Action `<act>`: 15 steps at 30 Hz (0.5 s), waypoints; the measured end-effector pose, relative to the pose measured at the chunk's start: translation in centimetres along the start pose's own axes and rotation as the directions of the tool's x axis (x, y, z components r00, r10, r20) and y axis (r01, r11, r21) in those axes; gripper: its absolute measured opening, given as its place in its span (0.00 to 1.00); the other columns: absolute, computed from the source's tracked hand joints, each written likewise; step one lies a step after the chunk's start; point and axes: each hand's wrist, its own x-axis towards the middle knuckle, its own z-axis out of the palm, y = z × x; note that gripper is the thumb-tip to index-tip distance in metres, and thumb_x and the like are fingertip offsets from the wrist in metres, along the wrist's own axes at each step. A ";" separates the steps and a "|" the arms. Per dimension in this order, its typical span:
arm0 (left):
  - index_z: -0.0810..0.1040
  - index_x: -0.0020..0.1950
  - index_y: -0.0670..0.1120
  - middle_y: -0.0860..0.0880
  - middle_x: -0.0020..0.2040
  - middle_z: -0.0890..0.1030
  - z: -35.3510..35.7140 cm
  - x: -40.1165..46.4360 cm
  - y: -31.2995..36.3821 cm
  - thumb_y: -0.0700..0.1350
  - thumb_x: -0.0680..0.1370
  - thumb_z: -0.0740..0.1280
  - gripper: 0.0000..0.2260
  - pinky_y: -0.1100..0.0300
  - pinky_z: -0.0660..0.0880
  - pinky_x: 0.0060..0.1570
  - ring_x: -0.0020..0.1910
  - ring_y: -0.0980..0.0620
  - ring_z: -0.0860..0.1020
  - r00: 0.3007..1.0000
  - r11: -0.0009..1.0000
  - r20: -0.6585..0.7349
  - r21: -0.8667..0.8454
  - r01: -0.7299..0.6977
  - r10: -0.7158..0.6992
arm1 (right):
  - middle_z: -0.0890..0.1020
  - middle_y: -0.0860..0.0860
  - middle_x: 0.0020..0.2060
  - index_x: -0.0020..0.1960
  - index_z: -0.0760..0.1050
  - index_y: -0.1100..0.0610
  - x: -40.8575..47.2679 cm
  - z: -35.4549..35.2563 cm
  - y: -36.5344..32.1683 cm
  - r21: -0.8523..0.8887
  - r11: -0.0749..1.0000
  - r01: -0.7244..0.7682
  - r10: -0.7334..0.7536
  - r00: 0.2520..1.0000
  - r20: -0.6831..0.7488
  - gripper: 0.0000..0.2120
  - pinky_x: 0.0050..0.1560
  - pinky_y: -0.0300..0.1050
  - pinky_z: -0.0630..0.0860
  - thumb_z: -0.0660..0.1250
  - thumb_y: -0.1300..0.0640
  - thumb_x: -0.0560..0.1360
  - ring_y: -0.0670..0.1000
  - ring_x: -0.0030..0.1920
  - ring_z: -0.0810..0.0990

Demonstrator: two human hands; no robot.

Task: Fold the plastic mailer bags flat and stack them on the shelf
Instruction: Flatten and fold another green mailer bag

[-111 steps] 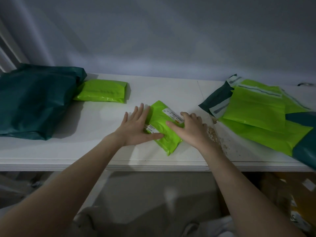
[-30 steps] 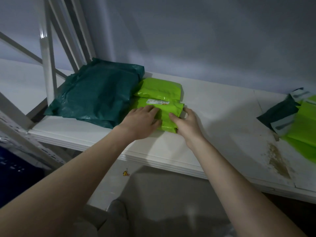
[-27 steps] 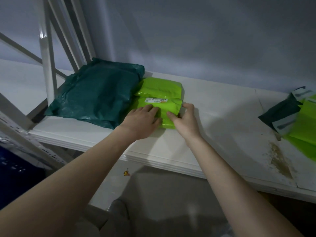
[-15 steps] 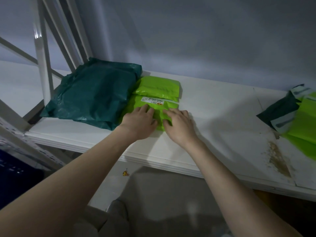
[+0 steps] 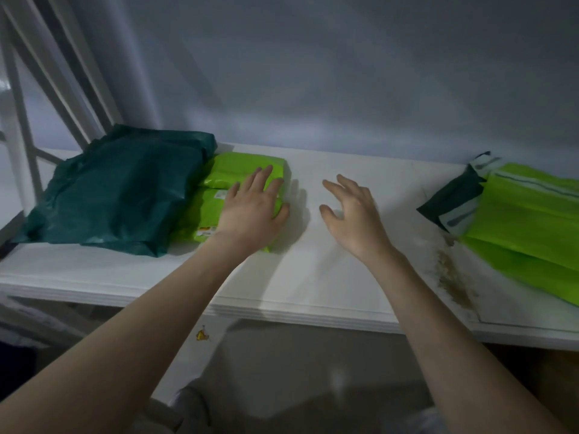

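Observation:
Two folded lime-green mailer bags lie on the white shelf (image 5: 313,277): the near one (image 5: 203,217) with white labels, the far one (image 5: 238,167) behind it, edges overlapping. My left hand (image 5: 250,208) lies flat with straight fingers across both. My right hand (image 5: 351,211) hovers over bare shelf to the right of them, fingers spread and holding nothing. A pile of unfolded lime-green mailers (image 5: 532,220) with a dark green one (image 5: 451,198) lies at the far right.
A big dark green bag (image 5: 119,192) fills the shelf's left end, touching the folded green bags. White metal frame bars (image 5: 18,126) rise at the far left. A brown stain (image 5: 454,277) marks the shelf near the right pile. A grey wall backs the shelf.
The near folded bag was slid left up against the far one. My right hand has lifted off it and moved right; my left hand slid forward over both bags.

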 end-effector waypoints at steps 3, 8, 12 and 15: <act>0.60 0.74 0.48 0.48 0.77 0.55 0.1 0.9 2.6 0.53 0.80 0.56 0.23 0.51 0.52 0.72 0.76 0.49 0.52 0.998 0.997 -0.051 -0.074 -0.038 0.035 | 0.64 0.53 0.73 0.71 0.66 0.55 -0.6 -2.9 2.2 0.011 0.999 -0.032 0.033 0.997 -0.065 0.23 0.70 0.52 0.61 0.61 0.57 0.77 0.56 0.71 0.60; 0.63 0.73 0.48 0.49 0.76 0.58 0.5 2.1 7.5 0.52 0.79 0.58 0.22 0.51 0.54 0.71 0.75 0.49 0.55 0.986 0.973 -0.114 -0.180 -0.142 0.123 | 0.63 0.53 0.73 0.72 0.65 0.55 -1.8 -7.3 6.9 -0.058 0.989 -0.134 0.125 0.982 -0.139 0.24 0.70 0.51 0.60 0.61 0.59 0.77 0.56 0.72 0.59; 0.65 0.72 0.47 0.47 0.75 0.61 1.6 2.7 11.6 0.50 0.79 0.60 0.22 0.54 0.57 0.71 0.74 0.49 0.58 0.978 0.929 -0.116 -0.309 -0.204 0.176 | 0.67 0.54 0.71 0.70 0.68 0.57 -3.3 -10.4 11.2 -0.044 0.971 -0.235 0.219 0.948 -0.231 0.23 0.68 0.50 0.61 0.63 0.60 0.75 0.57 0.70 0.62; 0.65 0.72 0.45 0.48 0.73 0.64 2.6 3.0 15.1 0.48 0.79 0.60 0.21 0.62 0.58 0.68 0.72 0.50 0.62 0.984 0.846 -0.057 -0.503 -0.175 0.170 | 0.69 0.56 0.68 0.69 0.69 0.58 -4.6 -12.4 14.1 -0.015 0.945 -0.327 0.308 0.904 -0.296 0.22 0.67 0.48 0.61 0.64 0.62 0.75 0.58 0.68 0.64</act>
